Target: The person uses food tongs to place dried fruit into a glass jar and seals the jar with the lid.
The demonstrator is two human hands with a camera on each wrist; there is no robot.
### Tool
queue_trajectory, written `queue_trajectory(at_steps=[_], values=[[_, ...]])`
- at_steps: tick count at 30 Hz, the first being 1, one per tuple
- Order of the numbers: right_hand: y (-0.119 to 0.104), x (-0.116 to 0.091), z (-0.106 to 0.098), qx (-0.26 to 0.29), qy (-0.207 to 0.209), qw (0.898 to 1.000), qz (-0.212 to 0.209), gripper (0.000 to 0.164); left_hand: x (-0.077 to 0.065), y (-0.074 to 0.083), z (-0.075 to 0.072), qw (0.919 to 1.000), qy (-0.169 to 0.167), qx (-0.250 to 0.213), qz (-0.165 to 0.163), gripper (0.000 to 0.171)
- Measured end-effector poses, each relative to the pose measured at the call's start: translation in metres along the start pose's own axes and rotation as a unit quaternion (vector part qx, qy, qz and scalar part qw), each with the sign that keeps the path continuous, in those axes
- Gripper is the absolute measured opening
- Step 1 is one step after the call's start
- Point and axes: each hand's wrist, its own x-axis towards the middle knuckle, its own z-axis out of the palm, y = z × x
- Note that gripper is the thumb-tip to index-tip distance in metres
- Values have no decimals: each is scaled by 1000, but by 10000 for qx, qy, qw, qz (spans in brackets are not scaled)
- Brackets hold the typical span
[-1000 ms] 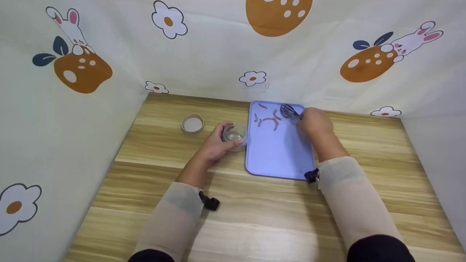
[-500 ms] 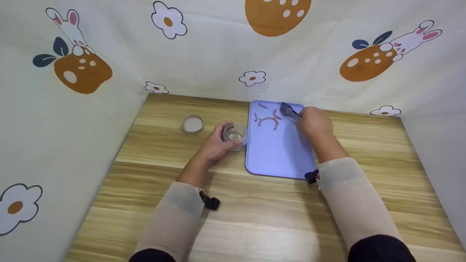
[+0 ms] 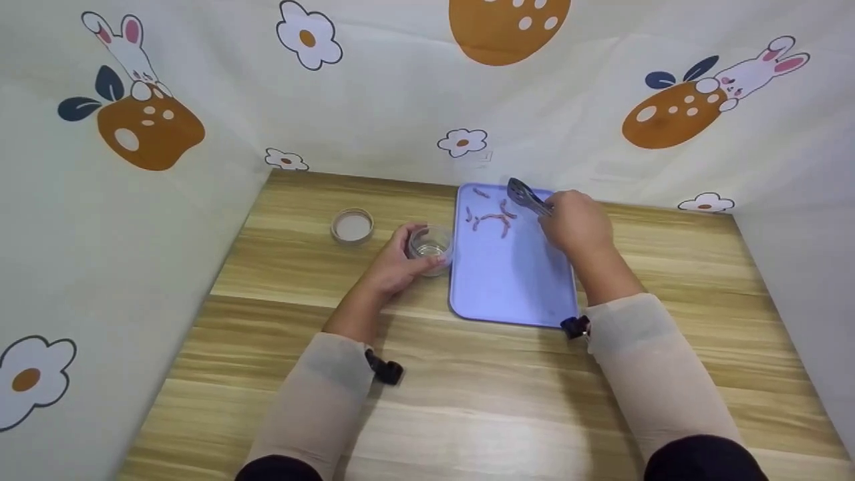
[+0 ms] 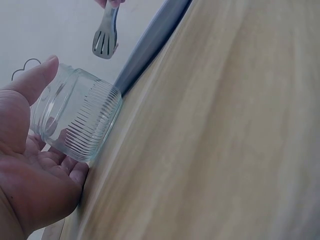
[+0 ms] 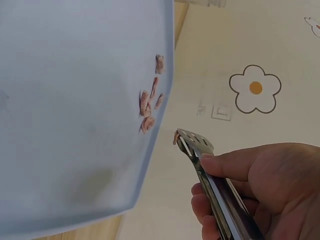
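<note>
- Your right hand grips the slotted, silvery metal tongs, their head now lifted higher than half a second ago, near the far edge of the lavender-blue rectangular tray
- The tongs' ends are drawn together, pinching one small pinkish strip at the tip (the right wrist view shows it best), so that pick looks to be made
- The other thin pinkish-brown strips lie scattered near the tray's far-left corner, so by my judgement most of the picking remains
- Your left hand holds the clear, round glass jar, thumb and fingers on opposite sides, on the wood-grain worktop just beside the tray's left edge; it has not shifted, and no strip shows inside
- The round, beige-rimmed lid lies off the jar, towards the worktop's far-left corner
</note>
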Motion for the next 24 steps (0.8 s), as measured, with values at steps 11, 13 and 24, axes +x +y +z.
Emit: queue_trajectory(at_steps=[11, 13, 24], values=[[-15, -11, -3, -41, 104, 9995, -285, 12, 1, 0, -1, 9993, -117, -346, 40, 91], [-18, -14, -4, -49, 133, 9994, -319, 12, 1, 0, -1, 9993, -125, -345, 48, 92], [-40, -34, -5, 108, 93, 9979, -629, 17, -1, 1, -2, 9999, -75, -120, -68, 91]])
